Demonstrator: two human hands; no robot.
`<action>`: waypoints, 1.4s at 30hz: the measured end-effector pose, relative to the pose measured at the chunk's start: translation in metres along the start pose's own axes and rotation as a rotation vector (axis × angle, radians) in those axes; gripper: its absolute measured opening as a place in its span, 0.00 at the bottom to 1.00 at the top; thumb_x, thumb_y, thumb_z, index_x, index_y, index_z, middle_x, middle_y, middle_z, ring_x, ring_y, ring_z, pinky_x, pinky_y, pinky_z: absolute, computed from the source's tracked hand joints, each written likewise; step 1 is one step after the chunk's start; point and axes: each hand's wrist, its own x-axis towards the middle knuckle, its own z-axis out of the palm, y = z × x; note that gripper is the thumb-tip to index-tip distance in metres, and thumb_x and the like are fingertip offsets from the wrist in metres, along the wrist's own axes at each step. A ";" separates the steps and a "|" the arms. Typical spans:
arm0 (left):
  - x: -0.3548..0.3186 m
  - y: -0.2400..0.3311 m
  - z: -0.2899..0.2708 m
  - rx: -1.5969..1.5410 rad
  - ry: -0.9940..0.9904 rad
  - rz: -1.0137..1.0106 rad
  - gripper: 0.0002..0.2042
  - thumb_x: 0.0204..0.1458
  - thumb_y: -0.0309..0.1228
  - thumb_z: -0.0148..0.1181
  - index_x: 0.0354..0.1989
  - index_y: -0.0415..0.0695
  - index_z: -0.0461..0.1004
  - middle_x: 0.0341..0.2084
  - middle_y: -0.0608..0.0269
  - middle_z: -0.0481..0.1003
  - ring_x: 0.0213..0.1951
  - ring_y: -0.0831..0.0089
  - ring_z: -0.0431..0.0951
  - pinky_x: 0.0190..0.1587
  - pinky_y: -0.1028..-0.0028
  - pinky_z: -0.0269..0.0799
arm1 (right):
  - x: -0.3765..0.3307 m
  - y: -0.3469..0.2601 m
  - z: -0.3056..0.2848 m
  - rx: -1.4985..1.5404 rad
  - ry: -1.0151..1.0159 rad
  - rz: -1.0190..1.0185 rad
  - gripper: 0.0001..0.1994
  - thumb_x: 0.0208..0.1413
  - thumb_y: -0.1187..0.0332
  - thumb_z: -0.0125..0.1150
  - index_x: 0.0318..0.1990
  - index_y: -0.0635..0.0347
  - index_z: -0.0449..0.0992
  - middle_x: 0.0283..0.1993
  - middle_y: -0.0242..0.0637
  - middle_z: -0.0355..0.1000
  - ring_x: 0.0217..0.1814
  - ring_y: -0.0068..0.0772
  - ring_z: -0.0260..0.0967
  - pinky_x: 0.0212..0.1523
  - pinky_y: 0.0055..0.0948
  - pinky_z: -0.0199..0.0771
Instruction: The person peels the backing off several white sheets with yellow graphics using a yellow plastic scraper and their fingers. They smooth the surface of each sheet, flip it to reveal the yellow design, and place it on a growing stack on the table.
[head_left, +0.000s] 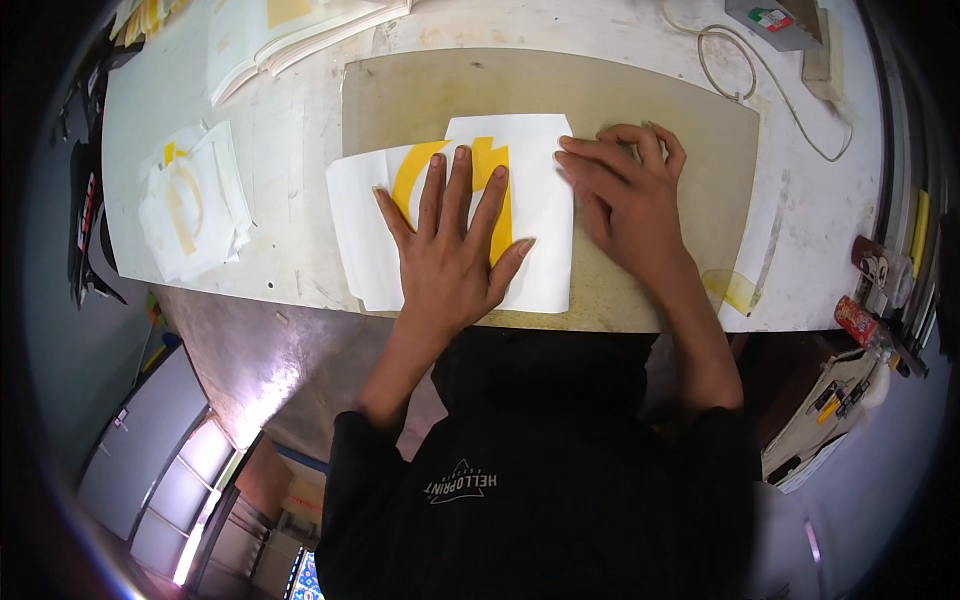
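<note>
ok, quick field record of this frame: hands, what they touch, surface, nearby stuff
left hand: flat, fingers spread, pressing on white sheet with yellow shape
right hand: flat on the sheet's right edge
surface: tan mat on white table
nearby: pile of similar sheets at left; cable at upper right

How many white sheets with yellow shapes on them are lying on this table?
2 clearly: one sheet under both hands on the brown mat, one on the pile at the table's left. The stack at the top may hold more.
</note>
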 end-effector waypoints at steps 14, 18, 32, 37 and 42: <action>0.004 -0.003 0.007 0.008 0.015 -0.008 0.35 0.63 0.59 0.51 0.75 0.54 0.62 0.76 0.48 0.54 0.77 0.47 0.50 0.70 0.26 0.24 | -0.013 0.000 -0.009 0.077 -0.107 -0.015 0.15 0.54 0.67 0.71 0.49 0.49 0.79 0.45 0.35 0.68 0.51 0.41 0.67 0.58 0.51 0.54; 0.007 -0.002 0.006 -0.003 0.016 0.004 0.35 0.63 0.59 0.51 0.75 0.54 0.62 0.76 0.48 0.54 0.77 0.47 0.50 0.70 0.26 0.23 | -0.077 -0.037 -0.027 0.078 -0.300 0.007 0.19 0.52 0.61 0.74 0.51 0.51 0.78 0.47 0.38 0.68 0.52 0.43 0.67 0.60 0.55 0.55; 0.002 -0.006 0.008 0.009 0.045 0.044 0.39 0.61 0.61 0.52 0.75 0.50 0.61 0.76 0.43 0.52 0.77 0.43 0.49 0.69 0.25 0.24 | -0.221 0.046 -0.097 0.082 0.270 0.817 0.14 0.56 0.76 0.74 0.42 0.62 0.71 0.38 0.34 0.73 0.40 0.23 0.68 0.46 0.24 0.72; 0.004 -0.005 0.010 0.014 0.041 0.051 0.38 0.61 0.60 0.53 0.75 0.50 0.60 0.76 0.43 0.52 0.77 0.43 0.47 0.69 0.25 0.24 | -0.132 -0.027 -0.045 0.068 0.143 0.176 0.11 0.49 0.71 0.77 0.38 0.57 0.80 0.34 0.35 0.74 0.35 0.35 0.72 0.47 0.38 0.68; 0.001 -0.004 0.006 0.030 0.014 0.039 0.38 0.61 0.56 0.54 0.76 0.49 0.58 0.77 0.45 0.50 0.78 0.45 0.44 0.71 0.28 0.25 | -0.070 -0.018 -0.014 0.001 0.109 -0.007 0.09 0.52 0.68 0.74 0.38 0.55 0.81 0.34 0.34 0.75 0.35 0.34 0.71 0.45 0.39 0.62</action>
